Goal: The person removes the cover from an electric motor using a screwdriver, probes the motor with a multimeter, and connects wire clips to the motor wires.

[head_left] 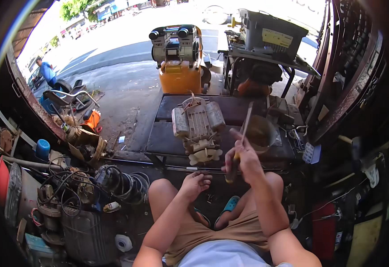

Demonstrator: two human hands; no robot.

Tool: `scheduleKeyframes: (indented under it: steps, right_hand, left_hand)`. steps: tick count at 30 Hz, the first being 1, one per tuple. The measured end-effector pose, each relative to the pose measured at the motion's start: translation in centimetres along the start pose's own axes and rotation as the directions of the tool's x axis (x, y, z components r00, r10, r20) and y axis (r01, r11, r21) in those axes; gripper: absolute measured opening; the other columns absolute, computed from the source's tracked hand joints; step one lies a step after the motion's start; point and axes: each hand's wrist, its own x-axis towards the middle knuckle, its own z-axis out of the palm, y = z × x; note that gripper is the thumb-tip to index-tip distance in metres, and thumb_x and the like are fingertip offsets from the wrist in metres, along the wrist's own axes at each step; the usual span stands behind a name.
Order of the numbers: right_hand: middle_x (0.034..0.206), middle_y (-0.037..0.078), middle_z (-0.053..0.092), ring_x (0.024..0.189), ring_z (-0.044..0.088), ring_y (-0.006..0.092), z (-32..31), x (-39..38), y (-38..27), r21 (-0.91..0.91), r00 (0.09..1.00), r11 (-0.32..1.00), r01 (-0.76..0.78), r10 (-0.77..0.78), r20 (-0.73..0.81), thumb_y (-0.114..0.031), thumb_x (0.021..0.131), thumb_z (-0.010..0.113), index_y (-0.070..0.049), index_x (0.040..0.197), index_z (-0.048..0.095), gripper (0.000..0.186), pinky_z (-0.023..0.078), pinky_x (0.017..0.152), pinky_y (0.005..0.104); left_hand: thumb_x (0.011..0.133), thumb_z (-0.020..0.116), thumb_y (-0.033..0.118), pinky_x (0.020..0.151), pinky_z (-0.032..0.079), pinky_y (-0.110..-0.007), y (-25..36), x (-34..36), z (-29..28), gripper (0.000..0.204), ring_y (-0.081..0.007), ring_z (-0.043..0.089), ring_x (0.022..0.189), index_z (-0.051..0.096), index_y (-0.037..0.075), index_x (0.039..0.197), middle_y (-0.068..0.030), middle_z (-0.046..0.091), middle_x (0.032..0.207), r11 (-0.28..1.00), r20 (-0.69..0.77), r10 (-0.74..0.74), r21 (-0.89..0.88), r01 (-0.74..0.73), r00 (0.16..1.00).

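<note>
My right hand is closed around a screwdriver, its long metal shaft pointing up and away and its dark handle with a yellow end jutting below the fist. A short brown blurred shape by the fingers cannot be made out. My left hand hangs over my lap with curled fingers; whatever they may pinch is hidden. In front of both hands, a dirty grey motor with a cylinder along each side and a pale fan at its near end lies on the dark padded bench. Neither hand touches it.
A round clear bowl sits on the bench, right of the motor. Beyond stand an orange-tank air compressor and a grey machine on a stand. Cables and old motors crowd the left. A person in blue is far left.
</note>
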Motion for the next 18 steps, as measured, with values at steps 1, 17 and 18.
scheduleKeyframes:
  steps: [1,17,18]
  right_hand:
    - [0.073,0.006,0.055,0.052,0.055,0.0147,-0.4,-0.2,1.8,-0.113,0.993,0.992,-0.056,0.067,0.096,-0.034,0.111,0.041,-0.007,0.152,0.037,0.049,0.055,0.054,0.0331]
    - [0.078,0.01,0.059,0.046,0.055,0.0166,-1.3,-8.0,9.1,-0.172,0.897,0.913,-0.371,0.4,0.187,-0.024,0.106,0.05,-0.006,0.142,0.043,0.041,0.046,0.041,0.0278]
    - [0.077,0.009,0.059,0.045,0.055,0.0162,-1.3,-8.1,9.8,-0.135,0.909,0.923,-0.36,0.38,0.171,-0.019,0.103,0.053,-0.004,0.134,0.046,0.035,0.046,0.041,0.0277]
  left_hand:
    - [0.105,0.049,0.011,0.071,0.058,-0.031,-0.3,0.3,-0.2,0.021,-0.0162,0.068,0.078,0.057,0.001,0.121,-0.0105,0.072,0.104,0.993,-0.087,0.037,0.113,-0.027,0.996]
    - [0.108,0.049,0.043,0.046,0.034,-0.025,-0.4,0.2,0.6,0.043,-0.0071,0.039,0.048,0.065,0.006,0.093,0.0032,0.05,0.063,0.997,-0.147,-0.016,0.07,0.026,0.989]
    - [0.108,0.048,0.042,0.045,0.033,-0.025,-0.2,-0.1,0.6,0.042,-0.0069,0.038,0.048,0.065,0.006,0.093,0.0033,0.049,0.063,0.999,-0.13,-0.015,0.048,0.021,0.991]
